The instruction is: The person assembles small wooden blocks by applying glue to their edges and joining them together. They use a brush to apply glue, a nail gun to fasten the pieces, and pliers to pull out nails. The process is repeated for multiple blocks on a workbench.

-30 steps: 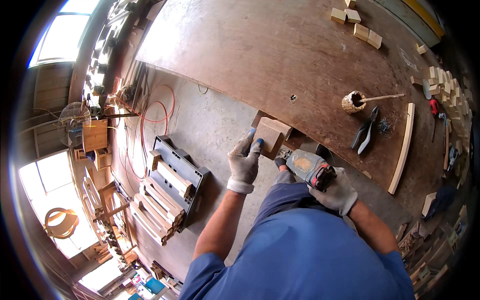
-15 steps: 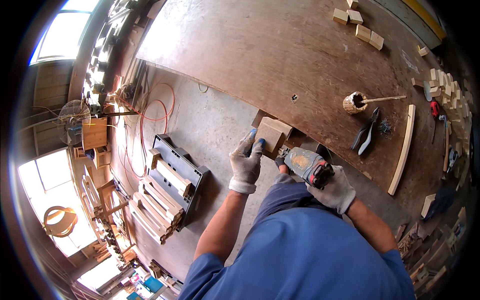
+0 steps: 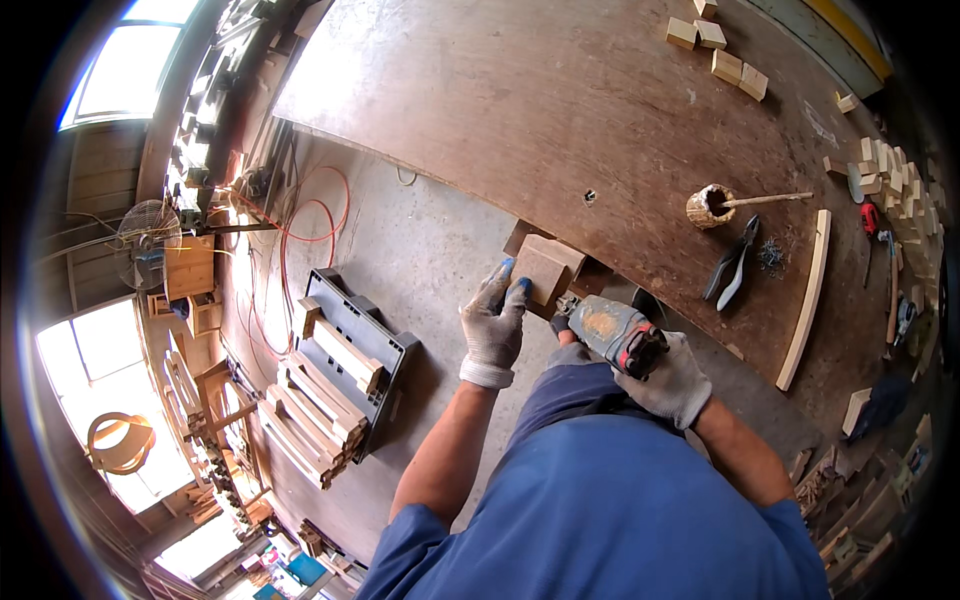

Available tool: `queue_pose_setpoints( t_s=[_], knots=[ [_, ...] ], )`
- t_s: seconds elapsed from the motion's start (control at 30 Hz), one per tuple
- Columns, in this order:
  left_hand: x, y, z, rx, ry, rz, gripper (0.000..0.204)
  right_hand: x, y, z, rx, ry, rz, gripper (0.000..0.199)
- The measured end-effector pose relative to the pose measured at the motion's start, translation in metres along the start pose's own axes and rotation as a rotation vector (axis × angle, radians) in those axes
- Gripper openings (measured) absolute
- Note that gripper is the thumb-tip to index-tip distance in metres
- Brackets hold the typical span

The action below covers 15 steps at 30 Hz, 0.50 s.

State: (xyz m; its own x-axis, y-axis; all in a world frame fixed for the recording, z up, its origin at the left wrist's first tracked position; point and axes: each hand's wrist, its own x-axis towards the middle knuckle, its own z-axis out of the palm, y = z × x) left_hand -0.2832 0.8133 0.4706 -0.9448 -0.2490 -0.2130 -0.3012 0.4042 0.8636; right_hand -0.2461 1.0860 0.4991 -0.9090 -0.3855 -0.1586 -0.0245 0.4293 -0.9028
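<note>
This was a woodworking workshop: a broad, worn workbench [image 3: 480, 110] carried pliers [image 3: 740, 250] and 1 curved wooden strip [image 3: 806, 300], cut blocks [image 3: 727, 67] sat far right, and timber pieces [image 3: 320, 410] lay on a dark crate [image 3: 350, 318] at left.

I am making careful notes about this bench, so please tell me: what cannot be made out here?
Head view: fingertips of the right hand, hidden by the power tool.
Head view: pot, its inside lost in shadow.
Head view: pile of dark bits, single pieces too small to identify.
</note>
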Motion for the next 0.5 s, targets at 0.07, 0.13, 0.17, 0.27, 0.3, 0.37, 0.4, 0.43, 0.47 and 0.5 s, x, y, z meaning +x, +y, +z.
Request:
queue_pose_setpoints(
  t_s=[0.07, 0.13, 0.17, 0.27, 0.3, 0.37, 0.4, 0.43, 0.47, 0.5],
  knots=[
    [0.000, -0.001, 0.000, 0.002, 0.005, 0.011, 0.042, 0.000, -0.001, -0.001, -0.003, -0.002, 0.010, 0.030],
    [0.000, -0.003, 0.001, -0.005, 0.015, 0.018, 0.042, -0.001, -0.007, -0.006, 0.009, -0.010, -0.035, 0.029],
    [0.000, -0.003, 0.001, -0.008, 0.018, 0.022, 0.042, -0.002, -0.008, -0.008, 0.015, -0.013, -0.057, 0.029],
    [0.000, -0.006, 0.002, -0.010, 0.025, 0.034, 0.041, -0.010, -0.005, -0.009, -0.033, 0.013, -0.092, 0.028],
    [0.000, -0.007, 0.002, -0.008, 0.027, 0.037, 0.041, -0.012, -0.006, -0.011, -0.048, -0.007, -0.049, 0.029],
    [0.001, -0.007, 0.002, 0.009, 0.027, 0.045, 0.040, -0.016, -0.010, -0.017, -0.078, -0.048, 0.037, 0.031],
    [0.001, -0.005, 0.001, 0.022, 0.025, 0.050, 0.040, -0.017, -0.012, -0.020, -0.045, -0.064, 0.084, 0.033],
    [0.001, -0.003, 0.001, 0.035, 0.023, 0.055, 0.040, -0.017, -0.013, -0.023, -0.011, -0.079, 0.131, 0.034],
    [0.001, -0.001, 0.001, 0.023, 0.017, 0.034, 0.041, -0.018, -0.012, -0.026, 0.023, -0.094, 0.177, 0.035],
    [0.000, 0.003, 0.001, 0.013, 0.010, 0.015, 0.043, -0.020, -0.008, -0.024, -0.014, -0.028, 0.130, 0.033]
  ],
)
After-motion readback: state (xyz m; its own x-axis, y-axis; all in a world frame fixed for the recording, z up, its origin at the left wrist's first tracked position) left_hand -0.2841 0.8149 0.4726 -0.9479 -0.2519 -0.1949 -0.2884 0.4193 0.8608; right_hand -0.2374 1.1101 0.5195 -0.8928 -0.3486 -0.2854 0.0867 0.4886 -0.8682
